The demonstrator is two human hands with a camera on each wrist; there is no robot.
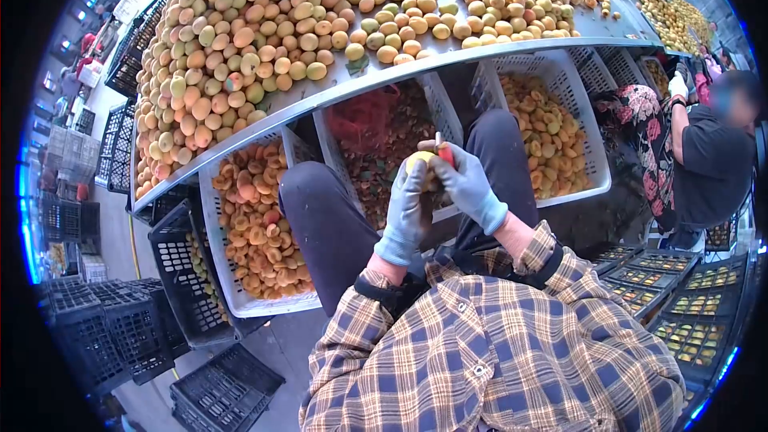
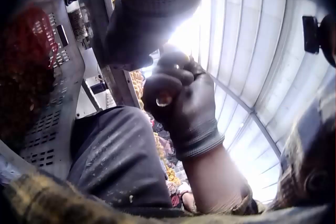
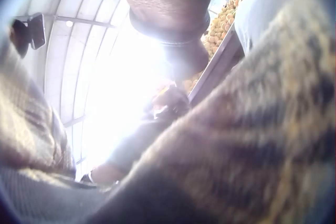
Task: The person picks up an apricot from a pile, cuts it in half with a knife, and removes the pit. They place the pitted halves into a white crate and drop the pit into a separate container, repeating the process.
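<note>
While I sat with my knees under the desk, my left hand curled around an apricot, holding it above my lap. My right hand gripped a red-handled knife against the fruit. White crates of halved apricots stood below, and whole fruit lay heaped on the desk.

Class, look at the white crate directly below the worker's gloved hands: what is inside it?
The white crate holds dark brownish scraps and a red mesh bag. The left hand, right hand and knees cover its near part.
</note>
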